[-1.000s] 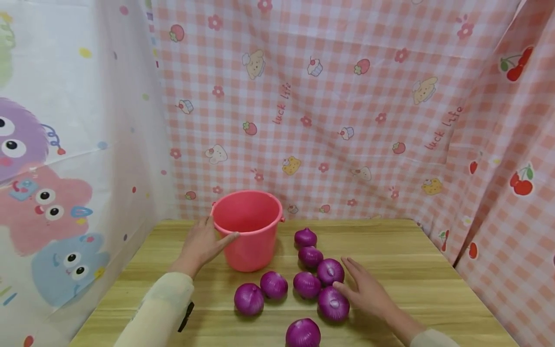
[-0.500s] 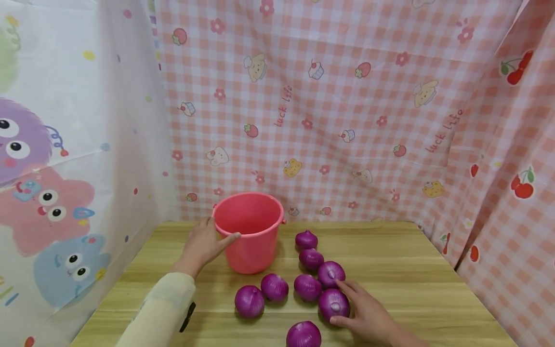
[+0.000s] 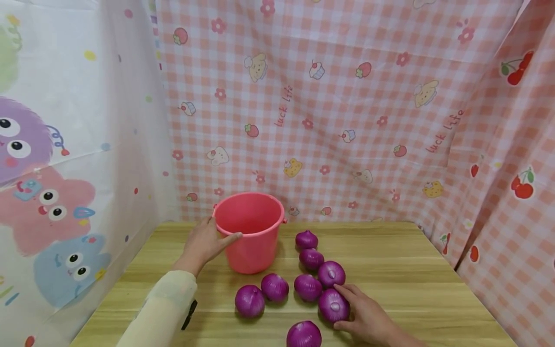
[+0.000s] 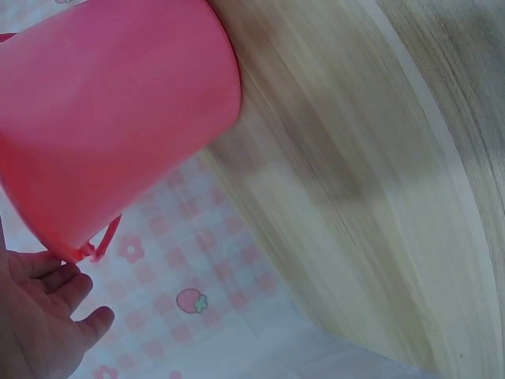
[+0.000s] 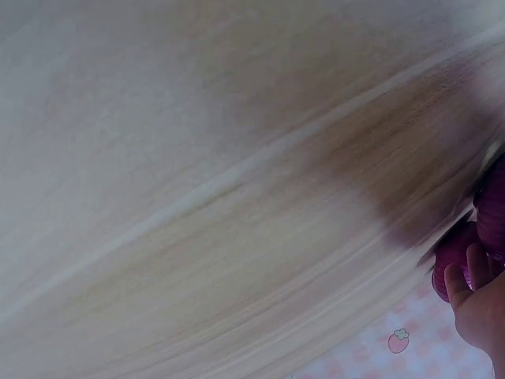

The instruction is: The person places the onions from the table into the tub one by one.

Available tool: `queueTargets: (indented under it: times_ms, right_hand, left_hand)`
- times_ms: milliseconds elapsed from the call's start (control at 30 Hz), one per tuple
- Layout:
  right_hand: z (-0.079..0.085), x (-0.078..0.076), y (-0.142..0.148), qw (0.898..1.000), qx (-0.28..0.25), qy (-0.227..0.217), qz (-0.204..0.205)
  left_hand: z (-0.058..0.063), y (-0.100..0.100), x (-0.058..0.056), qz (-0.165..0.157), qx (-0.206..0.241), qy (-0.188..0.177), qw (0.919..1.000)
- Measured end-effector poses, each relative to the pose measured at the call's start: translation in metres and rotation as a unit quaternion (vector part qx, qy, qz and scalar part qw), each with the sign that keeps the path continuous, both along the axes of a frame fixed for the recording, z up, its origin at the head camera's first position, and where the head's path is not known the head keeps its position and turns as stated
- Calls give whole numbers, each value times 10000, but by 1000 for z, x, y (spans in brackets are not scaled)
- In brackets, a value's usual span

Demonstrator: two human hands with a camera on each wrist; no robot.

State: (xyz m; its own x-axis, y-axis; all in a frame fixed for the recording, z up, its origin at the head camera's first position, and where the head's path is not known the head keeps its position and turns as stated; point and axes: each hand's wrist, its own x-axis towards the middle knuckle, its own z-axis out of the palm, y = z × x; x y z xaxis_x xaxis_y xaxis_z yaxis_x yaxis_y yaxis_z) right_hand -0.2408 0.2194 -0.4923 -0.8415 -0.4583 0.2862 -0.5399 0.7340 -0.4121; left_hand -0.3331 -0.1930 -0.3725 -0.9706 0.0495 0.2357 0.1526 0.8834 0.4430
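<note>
A pink bucket stands upright on the wooden table. My left hand rests against its left side, thumb along the near rim and the other fingers reaching toward the handle joint; in the left wrist view its fingertips touch the rim by that joint. Several purple onions lie right of and in front of the bucket. My right hand holds the right-hand onion from its right side, index finger at the far side and thumb at the near side. Beyond it, another onion lies close by.
Two onions, a left one and its neighbour, sit in front of the bucket. A front onion is cut by the lower frame edge. A checked curtain hangs behind the table, and a white cartoon curtain hangs at left.
My right hand has come down toward the near right onion and drawn its thumb and fingers in around it. The left hand stays at the bucket's rim.
</note>
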Motion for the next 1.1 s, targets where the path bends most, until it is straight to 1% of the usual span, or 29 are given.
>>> queueTargets:
  times_ms: [200,400,467,567,700,800,933,1000,1100]
  right_hand:
    - [-2,1,0,9999,-70,40,89]
    - [-4,0,1,9996,-68,110,241]
    - [-3,1,1,9996,-67,134,224]
    - [-1,1,-2,9996,-168,198,93]
    - [7,1,-8,9987,-461,167,-156]
    - [15,-3,-15,9972,-670,201,-268]
    - [27,-13,-25,9941,-991,220,-392]
    - [33,-19,-30,9912,-1223,109,-494]
    - [43,-29,-38,9853,-1531,-117,-756]
  left_hand:
    - [1,0,0,49,53,-73,9999]
    - [1,-1,-2,7,11,-86,10000]
    - [1,-1,-3,-3,-8,-99,10000]
    - [2,-1,-4,-2,-17,-103,9999]
    - [3,-1,-4,30,5,-107,9999]
    - [3,-1,-3,34,-8,-98,9999]
    - [3,-1,-3,15,-27,-104,9999]
    - [3,-1,-3,-12,-17,-121,9999]
    - [2,-1,-2,-6,-28,-155,9999]
